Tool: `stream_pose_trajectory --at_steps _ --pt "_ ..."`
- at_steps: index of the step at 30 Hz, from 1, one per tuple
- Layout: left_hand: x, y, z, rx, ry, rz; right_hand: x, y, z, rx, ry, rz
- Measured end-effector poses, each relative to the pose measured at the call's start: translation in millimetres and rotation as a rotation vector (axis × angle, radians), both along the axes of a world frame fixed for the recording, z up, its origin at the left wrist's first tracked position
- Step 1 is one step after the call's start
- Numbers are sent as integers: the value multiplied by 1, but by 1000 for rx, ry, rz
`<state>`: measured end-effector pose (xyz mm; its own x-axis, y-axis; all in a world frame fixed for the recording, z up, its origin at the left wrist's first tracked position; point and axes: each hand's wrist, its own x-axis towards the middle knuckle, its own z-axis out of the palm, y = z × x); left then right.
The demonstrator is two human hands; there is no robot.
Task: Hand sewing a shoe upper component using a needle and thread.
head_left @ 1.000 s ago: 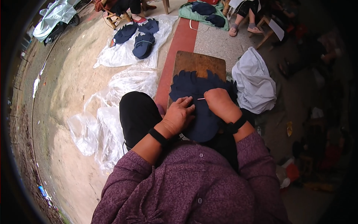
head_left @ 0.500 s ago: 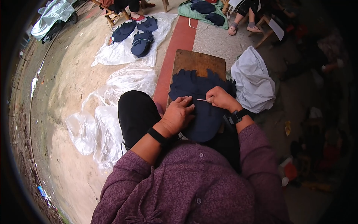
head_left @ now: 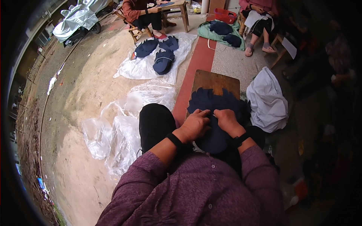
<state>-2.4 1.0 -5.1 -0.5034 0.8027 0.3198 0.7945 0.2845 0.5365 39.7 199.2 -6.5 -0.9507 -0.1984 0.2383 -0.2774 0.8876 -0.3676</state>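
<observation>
A navy cloth piece [head_left: 211, 141] with a rounded lower end and a jagged upper edge lies in front of me, partly over a small wooden board [head_left: 217, 80] and towards my lap. My left hand [head_left: 195, 125] grips its left side, the bent fingers pressing on the cloth. Close beside it, my right hand [head_left: 227, 122] is closed in a pinch over the middle of the piece. A short pale tip of a thin stick [head_left: 214, 115] shows at those fingers; the rest of it is hidden. Both sets of fingertips are almost touching.
A white cloth bundle [head_left: 267, 100] stands right of the board. Clear plastic sheeting [head_left: 126, 137] spreads on the left ground. Farther off, several navy pieces [head_left: 164, 62] lie on plastic. Two seated people work beyond, near a red basket [head_left: 225, 16] and a green sack [head_left: 205, 32].
My right hand has moved left, closer to my left hand, and less of the pale stick shows. The whole view has tilted up, bringing more of the seated people into sight.
</observation>
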Motion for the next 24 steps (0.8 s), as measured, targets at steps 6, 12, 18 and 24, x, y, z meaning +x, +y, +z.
stream_pose_trajectory --at_steps 6,12,18,24 --pt "-8 9 -14 27 173 24 5 -6 7 49 -1 -8" --pt "-12 27 -11 -141 359 47 25 -18 15 219 128 -54" --pt "-14 35 -6 -296 401 34 51 -26 -7 87 16 -56" --pt "-17 30 -3 -184 256 81 48 -27 -10 44 30 -92"
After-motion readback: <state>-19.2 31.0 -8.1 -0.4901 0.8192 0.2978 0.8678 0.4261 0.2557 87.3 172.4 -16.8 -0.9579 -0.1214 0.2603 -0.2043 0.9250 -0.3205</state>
